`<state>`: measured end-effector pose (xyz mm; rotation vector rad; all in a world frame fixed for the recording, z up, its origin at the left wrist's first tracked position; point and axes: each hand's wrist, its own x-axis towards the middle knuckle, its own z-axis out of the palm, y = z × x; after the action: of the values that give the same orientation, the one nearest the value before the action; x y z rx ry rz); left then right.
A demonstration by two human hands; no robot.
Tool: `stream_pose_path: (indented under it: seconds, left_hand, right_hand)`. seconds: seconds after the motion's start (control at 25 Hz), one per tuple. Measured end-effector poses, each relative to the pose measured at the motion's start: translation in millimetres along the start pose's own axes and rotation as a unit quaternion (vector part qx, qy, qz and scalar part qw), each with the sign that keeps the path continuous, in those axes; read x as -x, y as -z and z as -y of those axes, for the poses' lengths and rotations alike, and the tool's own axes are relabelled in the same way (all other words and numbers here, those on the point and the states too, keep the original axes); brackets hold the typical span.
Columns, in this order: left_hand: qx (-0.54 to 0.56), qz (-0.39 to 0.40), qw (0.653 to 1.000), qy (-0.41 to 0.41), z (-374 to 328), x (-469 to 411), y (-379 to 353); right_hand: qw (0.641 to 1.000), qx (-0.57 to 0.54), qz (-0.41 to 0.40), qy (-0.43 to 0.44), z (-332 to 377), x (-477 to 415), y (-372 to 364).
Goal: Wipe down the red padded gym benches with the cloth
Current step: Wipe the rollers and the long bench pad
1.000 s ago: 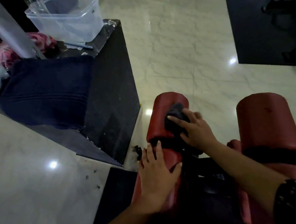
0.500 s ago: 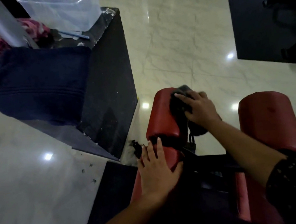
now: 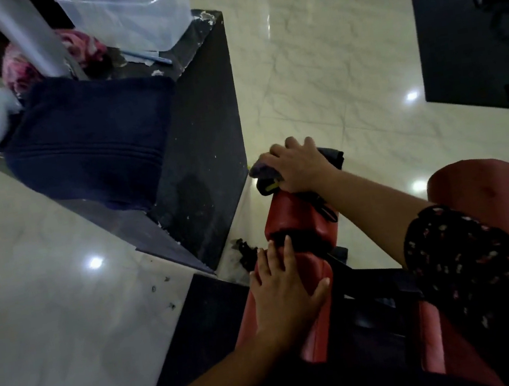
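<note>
The cloth (image 3: 262,167) is gripped by the right hand (image 3: 300,167) over the pad (image 3: 292,217) end for wiping; the left hand (image 3: 285,299) is laid flat, bracing it.

A glossy pale marble floor (image 3: 320,64) reflects ceiling lights. A black block (image 3: 205,128) carries a clear plastic tub (image 3: 133,17) and a dark towel (image 3: 88,143); a black mat (image 3: 466,45) lies beyond.
</note>
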<state>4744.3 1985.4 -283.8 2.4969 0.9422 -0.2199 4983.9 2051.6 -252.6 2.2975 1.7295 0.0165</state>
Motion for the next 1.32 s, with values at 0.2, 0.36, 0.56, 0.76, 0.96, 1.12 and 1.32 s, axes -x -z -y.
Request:
stream_pose_path:
  seconds: [0.2,0.36,0.56,0.76,0.96,1.12,1.32]
  left_hand:
    - [-0.057,-0.090,0.991,-0.074,-0.3,-1.6,-7.7]
    - [-0.093,-0.125,0.971,-0.181,2.6,-24.5,-4.4]
    - [-0.059,-0.028,0.986,-0.151,-7.6,-60.5,14.1]
    - [-0.022,-0.009,0.990,-0.139,-2.5,-65.4,6.2]
    - [-0.006,-0.014,0.989,-0.144,-1.7,-67.3,3.4]
    - [0.000,0.002,0.990,-0.144,0.1,-71.1,3.1]
    - [0.028,0.010,0.989,-0.143,0.8,-71.6,2.8]
  right_hand:
    - [0.996,-0.066,0.022,-0.057,-6.5,29.7,-11.5]
    - [0.983,-0.132,0.007,-0.123,-18.5,39.9,-8.5]
    - [0.948,-0.263,-0.056,-0.173,-38.5,97.4,-50.9]
    - [0.799,-0.500,-0.070,-0.326,-33.3,135.9,-92.0]
    - [0.705,-0.601,-0.081,-0.367,-56.4,105.7,-77.4]
    - [0.901,-0.379,-0.011,-0.213,-89.6,58.1,-32.8]
    - [0.987,-0.103,0.116,-0.042,-71.9,-23.2,17.2]
